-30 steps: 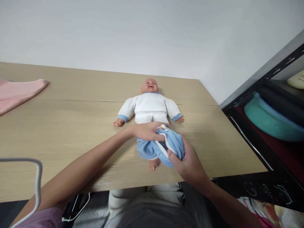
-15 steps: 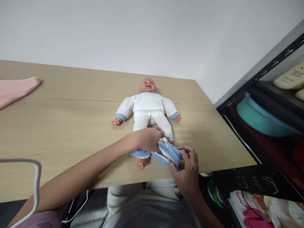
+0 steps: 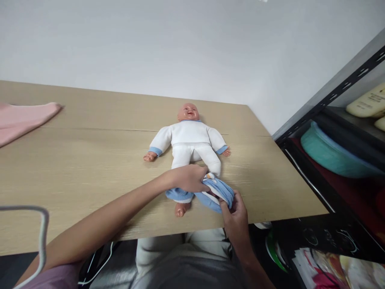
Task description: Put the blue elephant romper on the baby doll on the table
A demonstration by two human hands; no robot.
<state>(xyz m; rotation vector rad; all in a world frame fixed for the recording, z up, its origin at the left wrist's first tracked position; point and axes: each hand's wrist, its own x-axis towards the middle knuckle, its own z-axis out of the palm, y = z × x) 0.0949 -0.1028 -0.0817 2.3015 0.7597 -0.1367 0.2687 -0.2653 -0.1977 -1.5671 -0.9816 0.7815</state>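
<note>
On the left of the table (image 3: 90, 160), a pink cloth (image 3: 27, 120) is lying well apart from the hands. Mid-table, the doll (image 3: 191, 132) is lying face-up, one bare foot (image 3: 182, 208) poking from a blue cuff. The left hand (image 3: 191, 178) is bending nearly closed on the upper edge of the blue garment (image 3: 221, 188), which is bunching at the doll's other leg; the right hand (image 3: 237, 212) is pinching its right side, thumb in front. The folds could be twisting or slipping if either pinch is slackening. Compared with half a second ago, the right fingers are curling closer behind the fabric, and that leg's foot is no longer showing.
</note>
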